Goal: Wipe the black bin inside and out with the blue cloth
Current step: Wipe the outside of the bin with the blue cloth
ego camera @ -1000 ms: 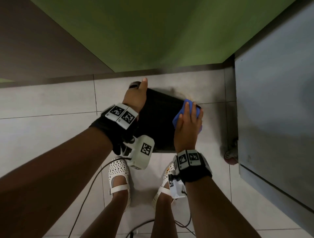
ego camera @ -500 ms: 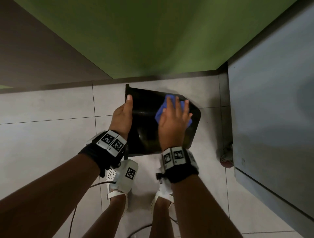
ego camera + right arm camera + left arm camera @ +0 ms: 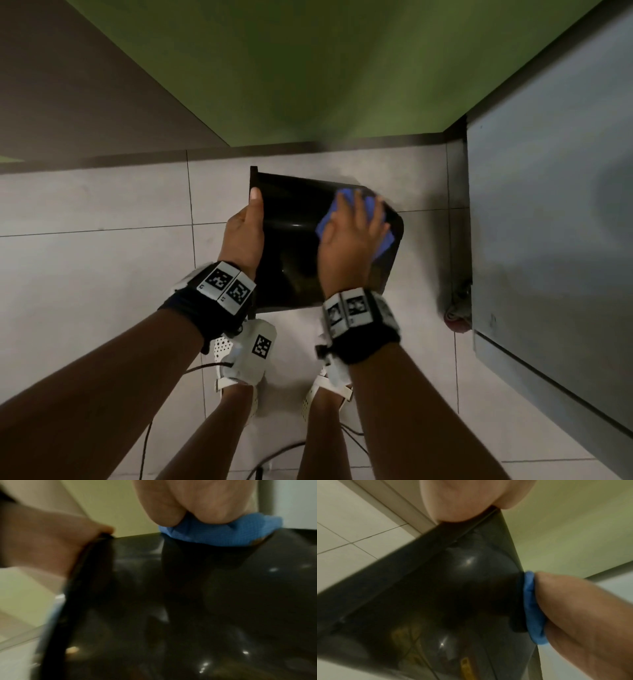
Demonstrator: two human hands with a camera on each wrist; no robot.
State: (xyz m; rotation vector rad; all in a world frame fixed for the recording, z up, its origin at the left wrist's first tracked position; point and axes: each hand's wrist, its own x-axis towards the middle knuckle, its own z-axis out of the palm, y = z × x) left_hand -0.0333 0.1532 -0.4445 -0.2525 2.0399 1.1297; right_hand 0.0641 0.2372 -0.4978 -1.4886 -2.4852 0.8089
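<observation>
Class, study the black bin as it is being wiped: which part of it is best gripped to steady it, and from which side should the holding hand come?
Grip the black bin at its rim edge, from the left, as the left hand does: thumb over the edge. The rim gives a thin lip to pinch, and the glossy wall stays free for the right hand pressing the blue cloth.

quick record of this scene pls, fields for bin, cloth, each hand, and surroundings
bin: black bin, held off the tiled floor, glossy outer side facing up
cloth: blue cloth, flat on the bin's outer wall
left hand: left hand grips the bin's rim
right hand: right hand presses the cloth, fingers spread
surroundings: green wall, grey cabinet
</observation>
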